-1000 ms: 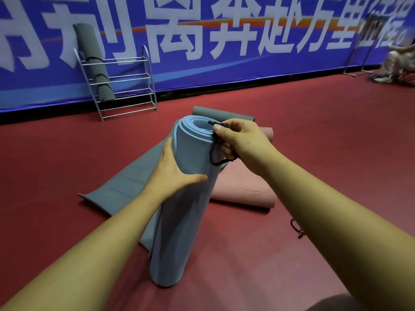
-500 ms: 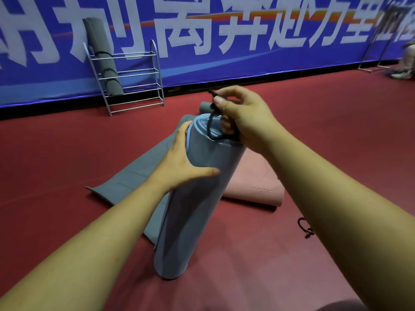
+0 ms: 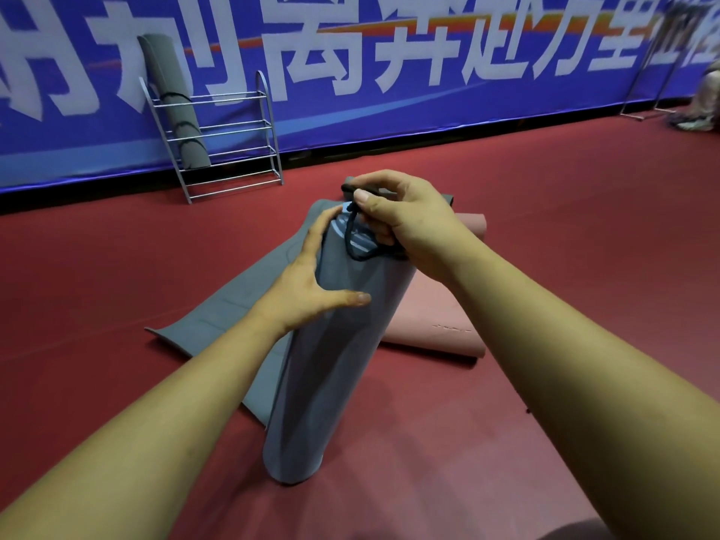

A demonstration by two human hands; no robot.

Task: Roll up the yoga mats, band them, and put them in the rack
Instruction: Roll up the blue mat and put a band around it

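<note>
Base of the rolled blue mat stands on end on the red floor, the roll leaning slightly away, between both forearms.

- Left hand grips the roll high up: thumb across the near face, fingers wrapped round the far side. This is the only thing bracing the roll.
- Right hand sits at the top end and pinches a black band. The loop hangs over the near rim; it does not circle the roll yet.

Risks, as I judge them:
- The loop looks slack and thin. If it is stretched on one side only, it may catch on the rim or snap back off the top.
- A downward pull on the band pushes along a tall roll on a small footing, so the base may skid or the roll may topple, most likely to the unbraced right.
- If the left grip eases while the band goes on, the outer wrap may spring loose and the roll fatten.

Beyond, a flat grey mat and a pink mat lie just behind the roll, not yet banded. A toppled roll would land on them.

Far back, the rack leans at the blue banner and holds one rolled grey mat, banded. It is well apart from here.
</note>
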